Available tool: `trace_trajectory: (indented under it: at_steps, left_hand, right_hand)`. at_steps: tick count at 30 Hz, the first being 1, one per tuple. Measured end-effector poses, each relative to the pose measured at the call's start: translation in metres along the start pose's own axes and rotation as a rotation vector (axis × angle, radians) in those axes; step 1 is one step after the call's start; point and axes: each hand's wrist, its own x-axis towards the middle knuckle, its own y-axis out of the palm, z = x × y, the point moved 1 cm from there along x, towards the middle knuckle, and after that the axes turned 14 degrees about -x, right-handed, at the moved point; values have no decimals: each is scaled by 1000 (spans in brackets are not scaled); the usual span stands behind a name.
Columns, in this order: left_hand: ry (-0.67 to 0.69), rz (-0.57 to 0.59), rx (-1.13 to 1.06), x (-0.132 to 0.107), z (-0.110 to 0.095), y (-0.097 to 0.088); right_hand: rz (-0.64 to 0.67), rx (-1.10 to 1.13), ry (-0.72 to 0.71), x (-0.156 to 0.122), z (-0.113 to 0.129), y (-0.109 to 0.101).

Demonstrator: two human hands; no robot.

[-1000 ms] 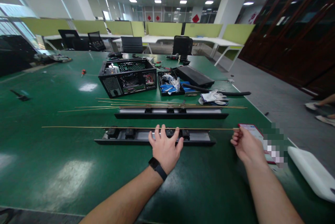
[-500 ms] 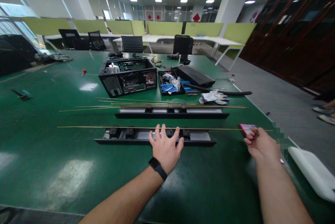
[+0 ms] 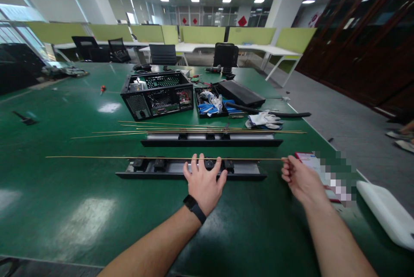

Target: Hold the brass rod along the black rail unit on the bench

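Note:
My right hand [image 3: 302, 180] pinches the right end of a long, thin brass-coloured rod [image 3: 87, 157]. The rod runs level along the back of the nearer metal rail [image 3: 190, 176], which has a black front edge and several black blocks [image 3: 160, 164] on it. Spread fingers of my left hand [image 3: 204, 186] lie over the middle of this rail, fingertips at the rod; whether they press on it I cannot tell. Behind stands a second, similar rail [image 3: 211, 143], with several more thin rods [image 3: 106, 132] lying along and across its back.
Beyond the rails are an open black computer case [image 3: 158, 96], a black tray [image 3: 211, 115] with gloves and tools, a black panel [image 3: 241, 93] and a white glove [image 3: 265, 119]. A red-edged sheet [image 3: 305, 160], partly pixelated, and a white padded object [image 3: 384, 212] lie at right.
My right hand has moved left and now holds the rod at its right end. The rod has slid left, reaching farther past the rail. My left hand has stayed in place.

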Motion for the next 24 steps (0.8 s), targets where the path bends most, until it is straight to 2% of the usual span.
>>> trace_trajectory:
  at_steps: [4,10,17,21,24]
  left_hand:
    - [-1,-1,-7,0,0,0]
    - [2,-4,-8,0,1,2]
    - [3,-7,-8,0,1,2]
    - [-3,-11,-2,0,0,1]
    - [-4,-8,-2,0,0,1]
  right_hand:
    - [143,-68,15,-20,-4,22]
    - [256,-218,-93,-33,-13,44]
    - [269,-297,-134,-32,-17,44]
    - [251,-160,-63,-29,-15,42]
    - [185,-65,-44,-24,-12,36]
